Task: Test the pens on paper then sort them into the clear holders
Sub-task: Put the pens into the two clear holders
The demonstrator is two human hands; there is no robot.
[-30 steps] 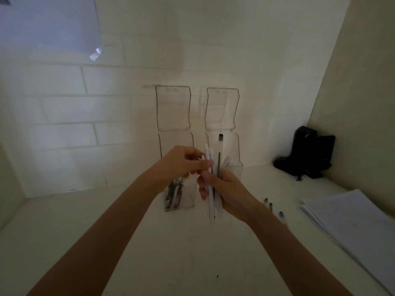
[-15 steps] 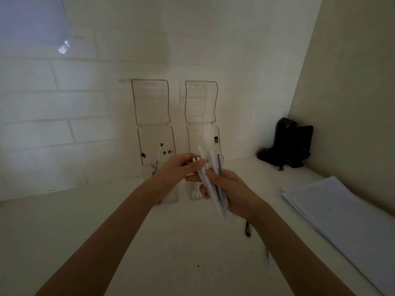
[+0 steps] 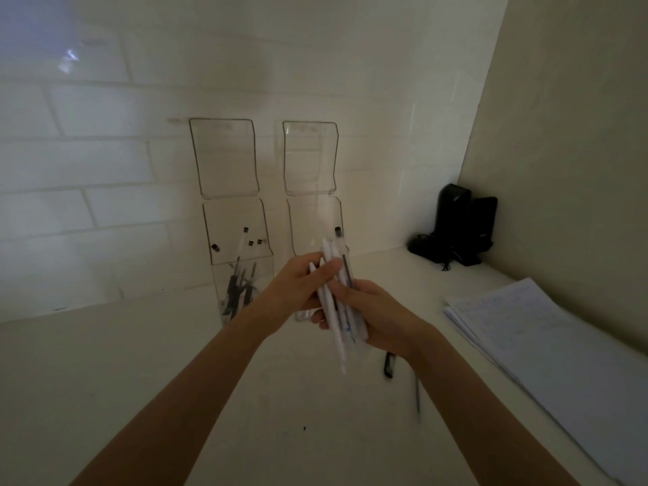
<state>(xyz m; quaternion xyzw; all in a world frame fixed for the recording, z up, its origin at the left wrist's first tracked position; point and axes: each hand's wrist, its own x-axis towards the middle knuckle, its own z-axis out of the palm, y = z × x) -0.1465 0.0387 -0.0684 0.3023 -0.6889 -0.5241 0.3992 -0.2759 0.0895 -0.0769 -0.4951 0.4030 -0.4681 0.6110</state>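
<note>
- Right hand is wrapped around a bundle of pens, mostly white-barrelled, tips pointing down toward the white counter.
- Left hand pinches the tops of that same bundle, fingers closed on the white barrels.
- The bundle sits right in front of the right clear holder; what that holder contains is hidden behind the hands.
- Left clear holder has several dark pens standing in it.
- A black pen lies loose on the counter just below the right wrist.
- Stack of paper lies to the right, with a black device in the far corner.
</note>
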